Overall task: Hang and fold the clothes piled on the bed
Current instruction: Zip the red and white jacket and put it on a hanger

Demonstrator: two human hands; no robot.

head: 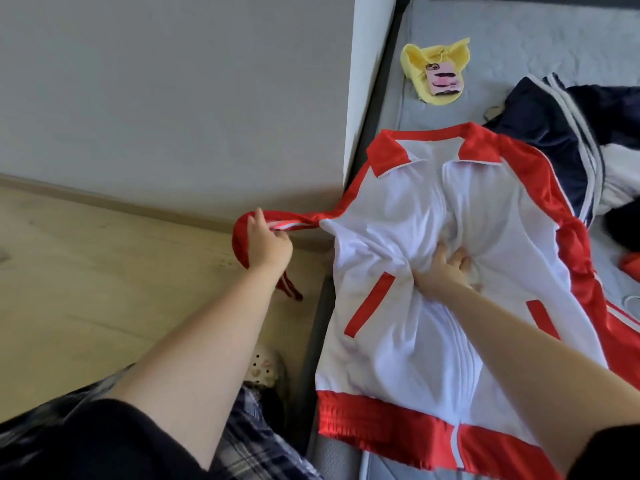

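A white track jacket (pixel 391 323) with red collar, hem and sleeves lies front up on the grey bed (pixel 519 39), zipped. My left hand (pixel 268 240) grips the jacket's red left sleeve (pixel 294 225), stretched out past the bed's edge over the floor. My right hand (pixel 445 268) presses on the white chest beside the zip, fingers spread among the folds. The jacket's other sleeve runs down the right side.
A navy garment with white stripes (pixel 561 133) is heaped at the right of the bed. Yellow socks with a pink tag (pixel 438 71) lie near the bed's head. A grey wall panel (pixel 173 98) and wooden floor (pixel 104 289) fill the left.
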